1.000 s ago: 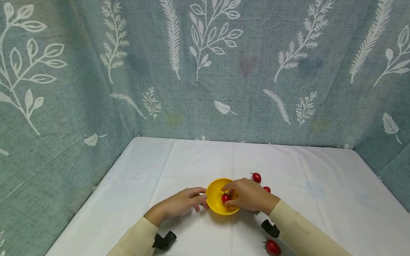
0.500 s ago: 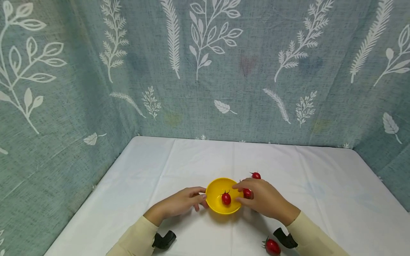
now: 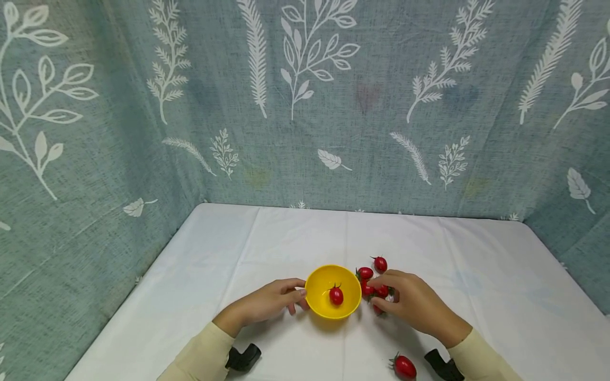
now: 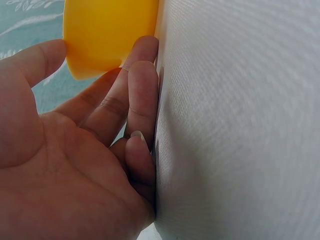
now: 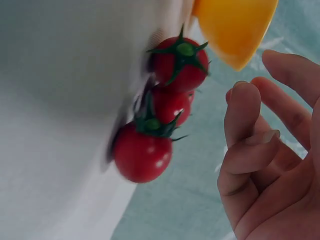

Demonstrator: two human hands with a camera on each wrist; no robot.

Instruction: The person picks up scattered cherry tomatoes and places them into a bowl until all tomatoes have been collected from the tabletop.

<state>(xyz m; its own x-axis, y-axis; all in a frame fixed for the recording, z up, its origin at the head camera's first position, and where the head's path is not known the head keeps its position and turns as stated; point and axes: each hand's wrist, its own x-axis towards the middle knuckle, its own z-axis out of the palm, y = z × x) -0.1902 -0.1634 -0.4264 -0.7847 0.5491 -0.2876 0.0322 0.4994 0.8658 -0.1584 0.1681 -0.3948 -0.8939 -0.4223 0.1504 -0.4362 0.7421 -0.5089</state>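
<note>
Nearest on my feed: L sleeve (image 3: 197, 354) and R sleeve (image 3: 486, 362), both cut by bottom of view, w/ a black L wrist piece (image 3: 243, 358) and black R wrist piece (image 3: 443, 365). Near tomato (image 3: 404, 367) lies on its side just L of the R wrist piece, stem to L, well apart from the bowl.

Next, mid-table: left hand (image 3: 264, 306) touches L side of yellow bowl (image 3: 319, 288); fingers fairly straight, thumb at rim, other tips low on the outer wall by the cloth per L wrist view. Bowl upright, w/ one red tomato (image 3: 336, 296) on its floor, approx. centre.

Right hand (image 3: 416, 302) is R of bowl, by the tomato cluster (image 3: 367, 288): thumb & fingers apart, fingers loosely bent, gap to the tomatoes in R wrist view. Cluster sits just beside bowl's R rim; can't tell if touching; exact count partly hidden by fingers. Far tomato (image 3: 380, 264) is slightly beyond it.

Room for moving: wide white cloth (image 3: 238, 254) L of left hand to table's L edge, similar R of right hand, plus a broad strip past far tomato. Far edge runs straight, corners rounded, right at foot of blue-green leaf-print curtain (image 3: 286, 169), which also walls L & R sides.
</note>
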